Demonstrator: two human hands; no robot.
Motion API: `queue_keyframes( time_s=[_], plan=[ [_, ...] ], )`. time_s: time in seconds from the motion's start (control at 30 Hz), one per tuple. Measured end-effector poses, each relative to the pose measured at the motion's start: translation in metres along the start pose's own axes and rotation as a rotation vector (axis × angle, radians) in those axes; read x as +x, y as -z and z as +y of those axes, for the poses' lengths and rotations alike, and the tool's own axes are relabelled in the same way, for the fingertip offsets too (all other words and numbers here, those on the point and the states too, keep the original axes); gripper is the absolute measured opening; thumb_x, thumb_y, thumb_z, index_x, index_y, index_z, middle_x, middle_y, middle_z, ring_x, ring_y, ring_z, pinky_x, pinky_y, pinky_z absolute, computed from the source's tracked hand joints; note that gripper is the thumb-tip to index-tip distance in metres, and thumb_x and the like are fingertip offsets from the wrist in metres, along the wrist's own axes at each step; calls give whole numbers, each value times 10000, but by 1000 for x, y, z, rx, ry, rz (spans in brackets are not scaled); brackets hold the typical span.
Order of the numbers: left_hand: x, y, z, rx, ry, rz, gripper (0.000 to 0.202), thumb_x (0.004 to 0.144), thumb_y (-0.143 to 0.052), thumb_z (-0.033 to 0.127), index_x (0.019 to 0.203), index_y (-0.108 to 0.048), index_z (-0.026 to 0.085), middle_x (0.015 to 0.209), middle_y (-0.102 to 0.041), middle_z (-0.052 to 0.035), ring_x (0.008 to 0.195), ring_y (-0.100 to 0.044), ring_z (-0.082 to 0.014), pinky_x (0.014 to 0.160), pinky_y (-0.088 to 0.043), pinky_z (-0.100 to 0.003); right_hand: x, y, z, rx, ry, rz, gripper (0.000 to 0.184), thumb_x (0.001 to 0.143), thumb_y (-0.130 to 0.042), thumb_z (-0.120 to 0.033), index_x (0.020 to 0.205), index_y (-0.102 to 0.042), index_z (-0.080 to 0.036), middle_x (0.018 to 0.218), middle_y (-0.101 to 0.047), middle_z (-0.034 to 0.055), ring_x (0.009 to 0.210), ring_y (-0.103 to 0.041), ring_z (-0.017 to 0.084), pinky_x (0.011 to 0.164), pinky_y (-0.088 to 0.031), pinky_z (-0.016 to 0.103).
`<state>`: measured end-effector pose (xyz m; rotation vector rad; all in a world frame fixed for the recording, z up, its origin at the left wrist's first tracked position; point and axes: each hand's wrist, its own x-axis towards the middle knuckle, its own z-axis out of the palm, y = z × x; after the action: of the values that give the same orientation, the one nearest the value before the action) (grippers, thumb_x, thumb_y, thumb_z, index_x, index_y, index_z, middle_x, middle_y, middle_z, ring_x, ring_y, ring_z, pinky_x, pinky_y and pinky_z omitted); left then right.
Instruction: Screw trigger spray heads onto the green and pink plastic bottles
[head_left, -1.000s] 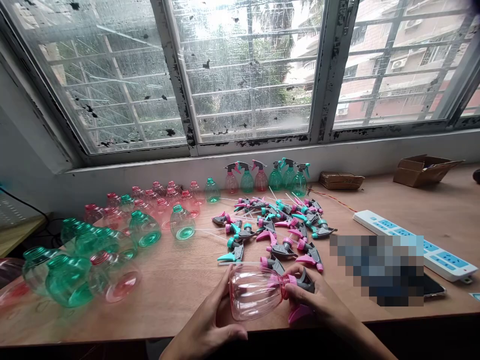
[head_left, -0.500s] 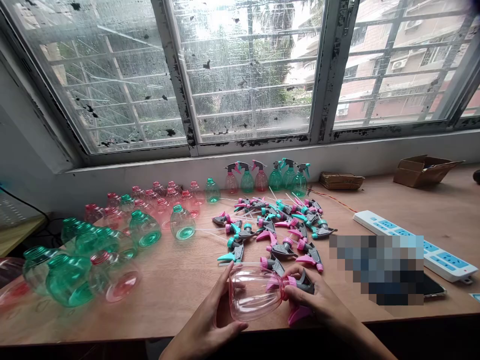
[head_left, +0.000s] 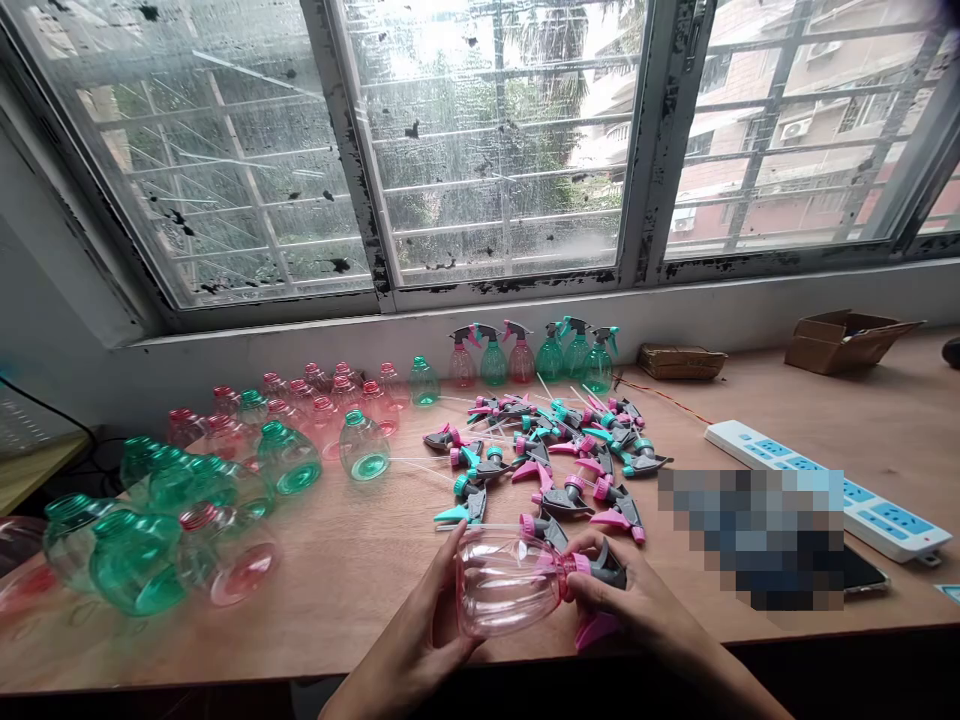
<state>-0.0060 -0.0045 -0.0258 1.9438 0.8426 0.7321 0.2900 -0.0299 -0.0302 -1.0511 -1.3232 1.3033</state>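
A clear pink spray bottle (head_left: 506, 585) lies sideways between my hands near the table's front edge, its base to the left. My left hand (head_left: 431, 610) grips the base end, with fingers behind and thumb below. At the neck, my right hand (head_left: 619, 590) is closed around the grey and pink trigger sprayer (head_left: 606, 568), whose pink collar meets the bottle's mouth. Its pink trigger hangs under my fingers. Just beyond lies a heap of loose trigger sprayers (head_left: 566, 495) in pink, teal and grey, some with thin clear tubes.
Green and pink bottles without sprayers (head_left: 139, 560) crowd the left side. Several bottles with sprayers (head_left: 521, 360) line the window wall. At right are a power strip (head_left: 892, 520), a phone edge (head_left: 862, 572), a blurred patch and two cardboard boxes (head_left: 844, 342).
The bottle has turned slightly about its long axis, and my left thumb has shifted left and lower along its base. My right hand keeps its hold at the sprayer.
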Motion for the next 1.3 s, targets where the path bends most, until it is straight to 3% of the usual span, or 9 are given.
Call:
queue_keyframes(
  time_s=[0.27, 0.4, 0.57, 0.67, 0.9, 1.2, 1.3],
  plan=[
    [-1, 2, 2, -25, 40, -19, 1056, 858, -761, 185, 1603, -35, 366, 1696, -190, -56, 1543, -191, -345, 1276, -112, -536, -1, 0, -2, 7, -16, 1, 301, 845, -773, -441, 995, -656, -207, 746, -697, -18, 686, -617, 169, 656, -464, 268],
    [0, 0, 8, -144, 34, -24, 1081, 874, -741, 199, 1593, 43, 389, 1688, -204, -67, 1517, -281, -337, 1260, -205, -530, -2, 1, -3, 3, -18, -9, 276, 859, -763, -425, 999, -659, -211, 767, -705, -13, 699, -624, 171, 672, -470, 271],
    [2, -2, 12, -192, 68, -47, 975, 871, -735, 166, 1589, -116, 393, 1698, -165, -55, 1516, -283, -344, 1246, -256, -509, -2, 1, -1, -32, -2, -2, 282, 851, -761, -438, 995, -663, -216, 761, -705, -10, 689, -631, 182, 655, -478, 276],
    [0, -2, 6, -168, 56, -14, 982, 882, -719, 164, 1589, -83, 408, 1701, -151, -52, 1515, -278, -350, 1241, -257, -524, -1, 1, -1, -50, 4, -8, 266, 857, -756, -427, 999, -664, -221, 717, -675, -24, 683, -622, 182, 644, -472, 272],
    [-1, -1, 1, -81, 7, 7, 933, 922, -681, 203, 1592, -68, 419, 1662, -252, -45, 1459, -371, -333, 1210, -336, -476, -1, 1, -3, -64, 8, 19, 283, 831, -776, -437, 986, -677, -222, 690, -626, -38, 668, -581, 173, 616, -445, 258],
    [-3, -1, 11, -148, 117, 0, 964, 922, -700, 295, 1609, -25, 338, 1471, -525, -90, 1384, -472, -308, 1239, -240, -479, 0, 1, 1, -46, 8, 0, 313, 843, -755, -460, 1001, -658, -208, 732, -679, -11, 680, -633, 197, 661, -484, 296],
    [-1, 0, 16, -159, 150, 8, 944, 926, -693, 381, 1609, -43, 341, 1543, -457, -89, 1439, -400, -326, 1249, -203, -490, 0, 2, 3, -96, 12, 41, 342, 793, -797, -450, 1009, -683, -211, 840, -687, 12, 776, -650, 230, 729, -508, 327]
  ],
)
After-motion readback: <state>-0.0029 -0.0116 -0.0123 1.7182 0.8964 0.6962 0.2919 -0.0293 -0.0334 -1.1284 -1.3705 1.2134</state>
